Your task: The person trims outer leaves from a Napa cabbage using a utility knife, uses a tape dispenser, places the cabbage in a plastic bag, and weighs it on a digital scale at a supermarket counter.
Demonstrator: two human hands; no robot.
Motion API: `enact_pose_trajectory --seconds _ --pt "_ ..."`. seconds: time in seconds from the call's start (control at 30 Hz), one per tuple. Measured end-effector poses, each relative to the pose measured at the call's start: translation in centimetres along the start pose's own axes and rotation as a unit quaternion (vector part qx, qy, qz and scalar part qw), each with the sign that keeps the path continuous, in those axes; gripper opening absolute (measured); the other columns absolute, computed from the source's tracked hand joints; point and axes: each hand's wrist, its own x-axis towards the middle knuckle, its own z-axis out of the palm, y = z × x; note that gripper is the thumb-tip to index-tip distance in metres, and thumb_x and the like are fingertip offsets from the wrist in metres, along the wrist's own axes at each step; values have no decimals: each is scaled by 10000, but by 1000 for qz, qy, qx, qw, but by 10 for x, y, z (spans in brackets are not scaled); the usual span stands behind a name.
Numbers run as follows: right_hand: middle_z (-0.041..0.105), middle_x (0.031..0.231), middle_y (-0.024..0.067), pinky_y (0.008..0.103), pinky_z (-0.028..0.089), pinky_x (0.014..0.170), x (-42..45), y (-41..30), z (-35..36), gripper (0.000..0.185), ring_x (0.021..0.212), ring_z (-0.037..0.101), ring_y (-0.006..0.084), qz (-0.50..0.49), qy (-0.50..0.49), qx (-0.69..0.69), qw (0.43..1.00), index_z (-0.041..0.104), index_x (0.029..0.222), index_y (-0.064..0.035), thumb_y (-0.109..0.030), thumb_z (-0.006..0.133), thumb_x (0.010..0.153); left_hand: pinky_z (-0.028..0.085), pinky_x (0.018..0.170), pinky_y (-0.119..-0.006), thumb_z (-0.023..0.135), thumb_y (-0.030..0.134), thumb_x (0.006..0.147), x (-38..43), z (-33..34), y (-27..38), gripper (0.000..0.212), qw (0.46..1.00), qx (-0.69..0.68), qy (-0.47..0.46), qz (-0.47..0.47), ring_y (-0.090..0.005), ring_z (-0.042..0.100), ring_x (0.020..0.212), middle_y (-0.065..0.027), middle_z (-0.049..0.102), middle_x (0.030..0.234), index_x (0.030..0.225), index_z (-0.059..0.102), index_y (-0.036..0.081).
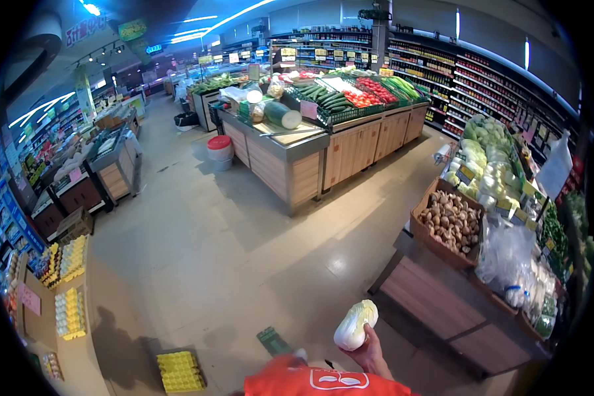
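A small napa cabbage [355,326], pale green and white, rests in my right hand [369,355], whose fingers wrap around its lower side. I hold it in front of my red vest [326,381], above the tiled floor. My left hand is out of view. To the right of the cabbage stands a wood-panelled produce stand [440,302]. On that stand a brown crate of mushrooms [450,220] sits at the near corner, with wrapped cabbages [485,163] heaped behind it. Clear plastic bags [507,247] lie beside the crate.
Ahead is a wooden display island [361,146] with a winter melon [282,115], cucumbers [326,96] and tomatoes [364,99]. A red-lidded bucket [220,152] stands beside it. Yellow egg trays [179,371] sit on the floor at lower left, near an egg counter [76,369].
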Motion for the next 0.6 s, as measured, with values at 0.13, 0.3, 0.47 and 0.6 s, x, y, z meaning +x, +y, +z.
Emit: enact_pose_trajectory --seconds 0.13,0.3,0.47,0.6 --pt "449 1242 81 523 312 945 40 -56 -9 639 1151 420 280 -148 42 17 988 342 1288 -128 -372 581 747 458 649 -401 416 240 836 81 -147 97 278 958 242 23 150 -242 599 727 -150 615 791 850 634 68" --pt "470 1204 98 438 385 927 58 -146 11 636 1121 457 252 -385 40 -50 921 348 1264 -56 -312 604 741 433 516 -330 445 155 790 309 -272 155 171 968 -32 200 146 -195 549 613 -80 559 650 773 597 79" --pt "480 1158 108 375 409 892 115 -237 53 651 1065 482 214 -386 98 -116 910 329 1254 -31 -207 647 714 434 468 -268 494 176 798 363 -342 288 118 952 -275 80 106 -134 530 575 -32 550 689 819 563 83" --pt "489 1135 107 336 421 870 175 -311 98 657 1027 502 203 -304 34 -97 947 317 1264 -35 -187 662 725 452 494 -302 493 197 821 368 -360 332 149 971 -236 27 24 -159 558 609 -52 583 737 852 593 90"
